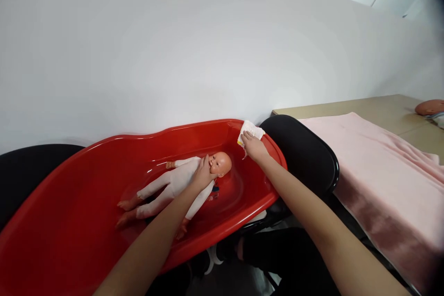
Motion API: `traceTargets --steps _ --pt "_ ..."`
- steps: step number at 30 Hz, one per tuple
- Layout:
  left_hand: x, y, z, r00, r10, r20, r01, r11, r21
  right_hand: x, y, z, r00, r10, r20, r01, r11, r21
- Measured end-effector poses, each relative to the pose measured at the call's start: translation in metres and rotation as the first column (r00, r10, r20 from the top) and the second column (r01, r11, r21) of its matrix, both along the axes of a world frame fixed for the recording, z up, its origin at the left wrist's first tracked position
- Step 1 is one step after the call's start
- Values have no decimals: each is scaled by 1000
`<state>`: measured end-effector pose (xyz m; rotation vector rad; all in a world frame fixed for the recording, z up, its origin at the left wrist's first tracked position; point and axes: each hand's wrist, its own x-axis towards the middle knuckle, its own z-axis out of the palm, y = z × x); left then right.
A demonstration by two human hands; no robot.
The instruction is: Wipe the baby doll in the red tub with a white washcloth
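A baby doll [176,182] in a white suit lies on its back inside a red plastic tub [86,180], head to the right. My left hand [203,173] holds the doll at the neck and chin. My right hand [254,145] rests on a white cloth [250,128] with a yellow edge, pressed against the tub's far right rim.
The tub sits across two black chairs [305,152]. A table [378,108] at the right carries a pink towel [388,171], and another doll's head [430,107] lies at its far end. A white wall [173,46] runs behind.
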<state>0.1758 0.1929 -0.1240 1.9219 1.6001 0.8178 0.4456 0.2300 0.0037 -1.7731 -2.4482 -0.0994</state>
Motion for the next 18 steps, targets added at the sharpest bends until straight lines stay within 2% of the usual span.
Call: traceTargets --steps 4,8,11,14,16,18 --pt "3 2 -4 999 48 -6 -48 999 -5 -10 -1 1 992 113 -53 -119 987 -108" --pt "5 -4 -1 1000 1 -28 1 995 96 -25 10 -10 969 117 -220 -163 965 -205" --pt "1 -11 7 997 -52 -55 58 992 115 -36 29 -19 926 54 -373 -140 968 -209" --pt "-3 -13 17 994 -88 -66 94 991 98 -44 47 -27 844 -67 -533 -84 964 -254" --pt "-7 -12 24 989 -127 -78 132 989 62 -49 53 -32 786 -82 -613 -159 931 -329" --pt "-9 -11 31 982 -172 -79 174 985 17 -54 53 -37 729 -20 -684 -329 866 -377"
